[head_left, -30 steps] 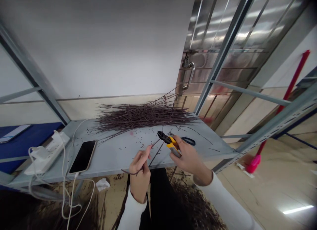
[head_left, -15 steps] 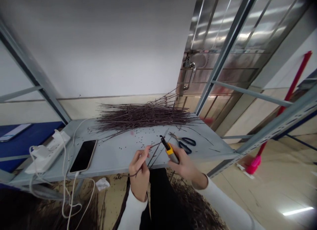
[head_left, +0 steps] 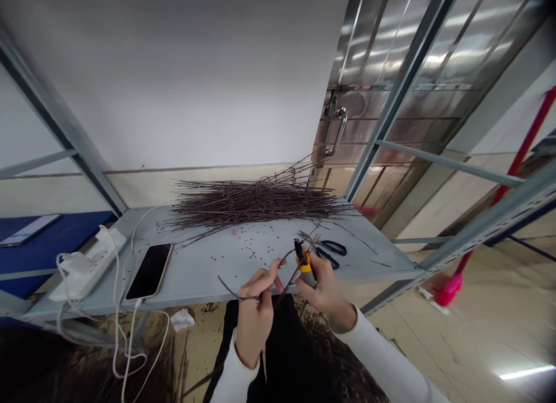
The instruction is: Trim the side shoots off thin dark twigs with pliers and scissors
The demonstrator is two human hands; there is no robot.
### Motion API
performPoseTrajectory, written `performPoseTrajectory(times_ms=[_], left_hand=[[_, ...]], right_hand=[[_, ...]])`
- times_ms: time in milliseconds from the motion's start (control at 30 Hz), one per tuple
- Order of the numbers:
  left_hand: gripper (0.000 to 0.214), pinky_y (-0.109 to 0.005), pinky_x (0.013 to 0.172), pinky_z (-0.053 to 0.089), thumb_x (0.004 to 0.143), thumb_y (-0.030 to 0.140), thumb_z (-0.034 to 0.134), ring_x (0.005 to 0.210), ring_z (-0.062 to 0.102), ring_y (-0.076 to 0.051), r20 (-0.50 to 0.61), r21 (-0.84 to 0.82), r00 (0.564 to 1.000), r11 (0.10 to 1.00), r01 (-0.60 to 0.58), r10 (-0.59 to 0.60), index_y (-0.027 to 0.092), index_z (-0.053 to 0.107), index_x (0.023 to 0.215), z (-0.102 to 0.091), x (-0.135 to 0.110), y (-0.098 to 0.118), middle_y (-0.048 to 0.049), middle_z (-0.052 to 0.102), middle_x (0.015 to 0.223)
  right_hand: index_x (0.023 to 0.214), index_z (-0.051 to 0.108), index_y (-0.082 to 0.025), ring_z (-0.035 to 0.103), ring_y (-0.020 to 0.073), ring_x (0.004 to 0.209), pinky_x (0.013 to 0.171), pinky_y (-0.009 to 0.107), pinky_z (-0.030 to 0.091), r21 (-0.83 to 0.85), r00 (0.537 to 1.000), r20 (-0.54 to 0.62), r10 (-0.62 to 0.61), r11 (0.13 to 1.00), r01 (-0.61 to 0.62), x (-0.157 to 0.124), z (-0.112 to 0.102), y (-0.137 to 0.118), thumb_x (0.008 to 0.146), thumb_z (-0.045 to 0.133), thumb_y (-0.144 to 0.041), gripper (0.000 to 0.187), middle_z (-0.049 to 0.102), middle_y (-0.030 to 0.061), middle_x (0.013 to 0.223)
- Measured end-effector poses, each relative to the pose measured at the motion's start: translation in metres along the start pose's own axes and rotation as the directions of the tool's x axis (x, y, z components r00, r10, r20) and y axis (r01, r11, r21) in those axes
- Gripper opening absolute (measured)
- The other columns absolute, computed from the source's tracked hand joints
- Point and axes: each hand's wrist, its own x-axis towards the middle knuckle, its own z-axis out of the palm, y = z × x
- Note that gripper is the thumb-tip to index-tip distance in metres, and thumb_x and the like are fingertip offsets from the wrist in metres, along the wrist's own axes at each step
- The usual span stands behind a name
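My left hand (head_left: 257, 301) is closed round a thin dark brown twig (head_left: 226, 285), which sticks out on both sides of the fingers. My right hand (head_left: 324, 287) grips a hand cutter (head_left: 306, 267) with a black head, a yellow collar and a grey handle; its exact kind is unclear. The cutter's head is close to the twig's right end, to the right of my left fingertips. Other thin stems cross near the right fingers, and I cannot tell whether these are held too. Scissors (head_left: 329, 252) with dark blue handles lie just beyond my right hand.
A large heap of twigs (head_left: 256, 203) lies along the back of the grey shelf (head_left: 195, 275), with small dark scraps before it. A phone (head_left: 150, 271) and a white power strip (head_left: 89, 267) with cables occupy the left. Metal posts (head_left: 402, 79) flank the shelf.
The twig in my left hand has shifted and now bends up to the left. The cutter has moved slightly right and down and stands more upright. The view has shifted slightly.
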Motion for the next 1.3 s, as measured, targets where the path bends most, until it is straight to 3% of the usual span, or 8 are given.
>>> performPoseTrajectory(times_ms=[133, 233, 400, 633, 900, 1000, 1100, 1300], left_hand=[[0.030, -0.027, 0.068, 0.048, 0.091, 0.026, 0.047, 0.062, 0.055, -0.015, -0.047, -0.063, 0.995, 0.994, 0.085, -0.088, 0.017, 0.072, 0.106, 0.017, -0.008, 0.007, -0.0023, 0.059, 0.065], [0.033, -0.027, 0.071, 0.049, 0.092, 0.028, 0.046, 0.062, 0.055, -0.014, -0.062, -0.064, 0.992, 0.992, 0.108, -0.112, 0.016, 0.070, 0.112, 0.024, -0.014, 0.008, -0.0015, 0.057, 0.064], [0.035, -0.026, 0.074, 0.049, 0.092, 0.022, 0.044, 0.063, 0.055, -0.014, -0.048, -0.008, 0.998, 0.999, 0.045, -0.045, 0.019, 0.067, 0.118, 0.014, -0.011, 0.004, -0.0014, 0.057, 0.066], [0.037, -0.022, 0.067, 0.046, 0.090, 0.011, 0.041, 0.061, 0.053, -0.012, -0.058, 0.137, 0.995, 0.987, -0.078, 0.087, 0.021, 0.069, 0.113, 0.000, -0.002, 0.010, 0.0001, 0.056, 0.066], [0.041, -0.023, 0.068, 0.047, 0.091, 0.009, 0.039, 0.065, 0.055, -0.014, -0.051, 0.214, 0.992, 0.972, -0.101, 0.114, 0.023, 0.063, 0.121, -0.005, -0.005, 0.004, -0.0007, 0.054, 0.071], [0.042, -0.023, 0.070, 0.048, 0.091, 0.009, 0.039, 0.066, 0.056, -0.014, -0.050, 0.228, 0.990, 0.967, -0.116, 0.130, 0.024, 0.063, 0.122, -0.008, -0.005, 0.004, -0.0005, 0.054, 0.072], [0.042, -0.023, 0.069, 0.048, 0.091, 0.009, 0.038, 0.065, 0.056, -0.014, -0.044, 0.254, 0.989, 0.960, -0.123, 0.138, 0.023, 0.062, 0.123, -0.010, -0.005, 0.006, -0.0009, 0.053, 0.072], [0.043, -0.023, 0.069, 0.049, 0.090, 0.008, 0.036, 0.065, 0.056, -0.014, -0.017, 0.311, 0.987, 0.939, -0.145, 0.157, 0.021, 0.062, 0.122, -0.017, -0.003, 0.005, -0.0017, 0.054, 0.073]], right_hand=[[0.078, 0.041, -0.023, 0.035, 0.0108, 0.044, 0.045, 0.024, 0.029, -0.204, 0.991, -0.114, -0.067, 0.978, 0.042, 0.004, -0.002, 0.001, 0.066, 0.051, -0.022, 0.016, 0.037, -0.0076, 0.053], [0.082, 0.042, -0.023, 0.047, 0.0133, 0.050, 0.048, 0.023, 0.034, -0.399, 0.976, -0.153, -0.153, 0.913, 0.081, 0.008, -0.008, 0.006, 0.068, 0.052, -0.022, 0.017, 0.047, -0.0042, 0.059], [0.087, 0.045, -0.022, 0.055, 0.0178, 0.061, 0.056, 0.026, 0.040, -0.598, 0.953, -0.175, -0.245, 0.796, 0.095, 0.012, -0.018, 0.018, 0.070, 0.051, -0.023, 0.018, 0.056, 0.0017, 0.071], [0.103, 0.048, -0.020, 0.061, 0.0219, 0.078, 0.070, 0.033, 0.050, -0.399, 0.944, -0.308, -0.120, 0.917, -0.014, 0.007, -0.013, 0.020, 0.072, 0.059, -0.027, 0.034, 0.061, 0.0069, 0.088], [0.114, 0.054, -0.020, 0.061, 0.0219, 0.094, 0.083, 0.036, 0.049, -0.078, 0.962, -0.269, 0.032, 0.995, -0.055, 0.001, 0.004, 0.004, 0.085, 0.058, -0.033, 0.032, 0.064, 0.0102, 0.105], [0.110, 0.056, -0.018, 0.063, 0.0212, 0.092, 0.080, 0.032, 0.050, -0.039, 0.968, -0.242, 0.062, 0.997, -0.074, -0.001, 0.009, 0.003, 0.086, 0.055, -0.030, 0.027, 0.065, 0.0100, 0.101], [0.100, 0.058, -0.018, 0.063, 0.0193, 0.077, 0.068, 0.029, 0.049, -0.106, 0.966, -0.254, 0.043, 0.992, -0.072, -0.002, 0.010, 0.002, 0.083, 0.054, -0.027, 0.019, 0.066, 0.0070, 0.088], [0.083, 0.056, -0.018, 0.048, 0.0118, 0.053, 0.051, 0.023, 0.038, -0.170, 0.979, -0.200, 0.049, 0.982, -0.084, 0.002, 0.002, -0.001, 0.077, 0.053, -0.025, 0.010, 0.056, -0.0011, 0.064]])
